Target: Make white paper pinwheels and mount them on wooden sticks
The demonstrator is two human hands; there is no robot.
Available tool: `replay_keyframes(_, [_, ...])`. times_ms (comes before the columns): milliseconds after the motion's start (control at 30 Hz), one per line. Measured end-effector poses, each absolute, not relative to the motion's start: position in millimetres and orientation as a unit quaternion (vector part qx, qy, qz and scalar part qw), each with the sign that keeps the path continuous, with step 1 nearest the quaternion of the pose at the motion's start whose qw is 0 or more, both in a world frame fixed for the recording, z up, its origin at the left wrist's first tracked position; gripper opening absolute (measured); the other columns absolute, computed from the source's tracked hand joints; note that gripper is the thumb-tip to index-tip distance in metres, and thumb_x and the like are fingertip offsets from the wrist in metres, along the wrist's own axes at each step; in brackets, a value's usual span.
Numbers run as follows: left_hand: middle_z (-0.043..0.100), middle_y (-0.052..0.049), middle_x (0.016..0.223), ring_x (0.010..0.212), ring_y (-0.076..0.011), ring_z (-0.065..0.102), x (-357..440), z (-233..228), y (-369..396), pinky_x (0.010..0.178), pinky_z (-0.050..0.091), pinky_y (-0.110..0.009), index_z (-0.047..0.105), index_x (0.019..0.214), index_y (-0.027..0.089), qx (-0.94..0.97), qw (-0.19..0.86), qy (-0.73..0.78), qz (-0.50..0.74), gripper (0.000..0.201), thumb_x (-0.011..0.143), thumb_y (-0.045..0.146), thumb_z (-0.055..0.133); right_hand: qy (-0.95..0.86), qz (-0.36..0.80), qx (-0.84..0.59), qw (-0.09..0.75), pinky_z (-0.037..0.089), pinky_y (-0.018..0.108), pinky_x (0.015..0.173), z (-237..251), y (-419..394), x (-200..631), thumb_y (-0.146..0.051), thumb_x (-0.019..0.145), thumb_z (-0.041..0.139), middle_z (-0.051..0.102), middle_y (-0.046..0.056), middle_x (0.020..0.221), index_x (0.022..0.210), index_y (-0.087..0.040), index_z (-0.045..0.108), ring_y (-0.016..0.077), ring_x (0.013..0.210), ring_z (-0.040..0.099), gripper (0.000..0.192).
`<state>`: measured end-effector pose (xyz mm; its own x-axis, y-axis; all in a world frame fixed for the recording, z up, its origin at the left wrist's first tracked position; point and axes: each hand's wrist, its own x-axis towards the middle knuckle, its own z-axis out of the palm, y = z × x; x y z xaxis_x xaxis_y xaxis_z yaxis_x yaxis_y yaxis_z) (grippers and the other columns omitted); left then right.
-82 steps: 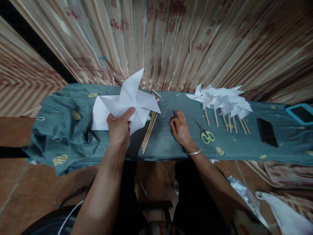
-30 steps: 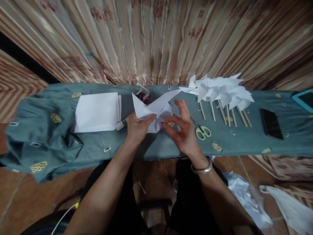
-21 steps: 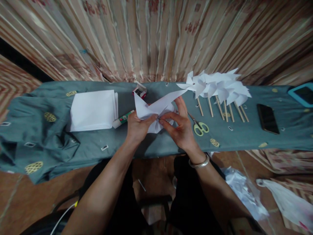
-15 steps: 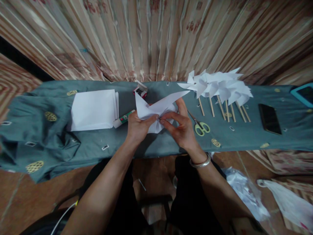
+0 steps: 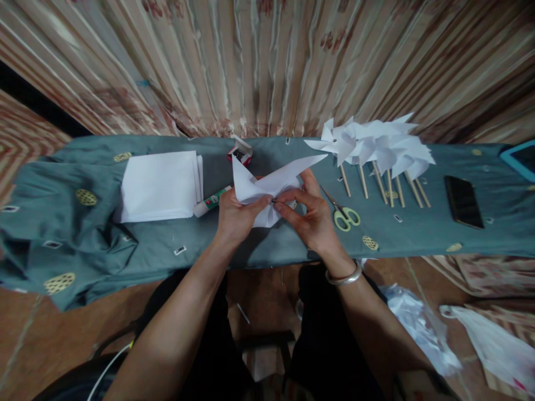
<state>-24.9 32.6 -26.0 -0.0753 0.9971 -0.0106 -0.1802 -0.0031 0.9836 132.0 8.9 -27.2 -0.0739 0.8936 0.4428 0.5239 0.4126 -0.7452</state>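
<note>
My left hand (image 5: pixel 236 214) is closed on a white paper pinwheel (image 5: pixel 270 181), its thumb pressing near the middle. Two long points of the paper stick up above the fingers. My right hand (image 5: pixel 311 217), with a silver bangle on its wrist, pinches a small dark pin (image 5: pixel 273 201) at the pinwheel's centre. Its exact kind is too small to make out. Part of the right hand's fingers is hidden behind the paper. Just behind the pinwheel stands an open small red box (image 5: pixel 239 156) with dark bits inside. Scissors (image 5: pixel 346 218) with green handles lie right of my right hand.
A stack of white paper (image 5: pixel 159 186) lies to the left, with a glue stick (image 5: pixel 212 201) beside it. Several finished pinwheels (image 5: pixel 376 146) on wooden sticks are piled at right. Farther right are a black phone (image 5: pixel 463 201) and a blue-edged device (image 5: pixel 520 161). A curtain (image 5: pixel 259 67) hangs behind the cloth-covered table.
Both hands keep their hold on the pinwheel, with only a very slight shift of the right fingers. The view has shifted a little; nothing else has visibly moved.
</note>
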Motion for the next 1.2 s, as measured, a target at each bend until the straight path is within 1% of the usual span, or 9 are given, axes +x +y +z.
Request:
replay_keyframes(167, [0.074,-0.002,0.07,0.061,-0.0151,0.064,-25.1,-25.2,32.2,0.059,0.053,-0.026,0.072,0.071,0.015,0.435,0.522,0.486,0.55,0.022,0.054,0.024,0.082,-0.707,0.208,-0.5,0.454,0.034,0.047,0.118,-25.7,9.2,132.3,-0.028,0.084,0.069,0.046,-0.001,0.148,0.082,-0.026,0.07,0.0267,0.14,0.042,0.003])
replay_keyframes(367, [0.074,-0.003,0.072,0.061,-0.0148,0.064,-25.5,-27.3,32.4,0.06,0.053,-0.026,0.072,0.071,0.014,0.443,0.517,0.485,0.548,0.022,0.055,0.025,0.082,-0.705,0.218,-0.495,0.459,0.034,0.048,0.117,-25.5,9.3,132.2,-0.027,0.084,0.069,0.047,0.001,0.147,0.082,-0.025,0.071,0.0274,0.137,0.045,0.004])
replay_keyframes(567, [0.075,-0.003,0.075,0.064,-0.0152,0.066,-25.8,-26.7,32.2,0.061,0.054,-0.026,0.073,0.08,0.013,0.452,0.518,0.49,0.536,0.03,0.055,0.027,0.082,-0.688,0.25,-0.493,0.47,0.035,0.049,0.116,-23.2,9.1,131.5,-0.026,0.082,0.071,0.052,0.002,0.141,0.08,-0.025,0.071,0.0267,0.132,0.049,0.002])
replay_keyframes(733, [0.076,-0.004,0.078,0.066,-0.0156,0.067,-26.8,-25.4,31.3,0.063,0.055,-0.026,0.074,0.087,0.013,0.454,0.528,0.48,0.533,0.035,0.056,0.026,0.082,-0.673,0.285,-0.491,0.474,0.034,0.053,0.115,-22.2,8.7,131.0,-0.025,0.082,0.07,0.055,0.003,0.138,0.079,-0.025,0.07,0.0272,0.13,0.051,0.003])
replay_keyframes(800, [0.076,-0.003,0.079,0.067,-0.0153,0.067,-27.7,-24.7,31.0,0.064,0.055,-0.025,0.075,0.09,0.013,0.457,0.536,0.472,0.53,0.036,0.057,0.025,0.082,-0.668,0.295,-0.489,0.477,0.033,0.053,0.116,-22.9,8.7,131.1,-0.025,0.082,0.07,0.054,0.003,0.14,0.079,-0.024,0.07,0.0276,0.132,0.05,0.003])
replay_keyframes(967, [0.076,-0.003,0.08,0.068,-0.0139,0.066,-30.5,-24.5,30.2,0.065,0.054,-0.024,0.075,0.095,0.014,0.463,0.555,0.457,0.519,0.039,0.059,0.024,0.081,-0.663,0.297,-0.499,0.472,0.028,0.052,0.118,-25.3,9.5,132.5,-0.027,0.08,0.071,0.049,0.001,0.148,0.081,-0.024,0.07,0.0282,0.141,0.041,0.003])
replay_keyframes(1067, [0.075,-0.002,0.08,0.068,-0.0136,0.066,-32.2,-26.4,30.4,0.067,0.054,-0.024,0.074,0.098,0.013,0.468,0.563,0.454,0.508,0.043,0.058,0.025,0.083,-0.663,0.298,-0.498,0.472,0.03,0.052,0.117,-25.7,9.8,132.9,-0.027,0.08,0.071,0.05,0.002,0.147,0.081,-0.024,0.071,0.0281,0.14,0.043,0.003])
replay_keyframes(1200, [0.075,-0.003,0.081,0.07,-0.0142,0.067,-33.6,-28.6,30.7,0.069,0.055,-0.025,0.074,0.098,0.013,0.473,0.556,0.456,0.508,0.043,0.059,0.027,0.085,-0.66,0.295,-0.496,0.481,0.029,0.051,0.118,-25.1,9.6,131.9,-0.027,0.08,0.071,0.052,0.003,0.145,0.08,-0.024,0.07,0.0283,0.141,0.041,0.003])
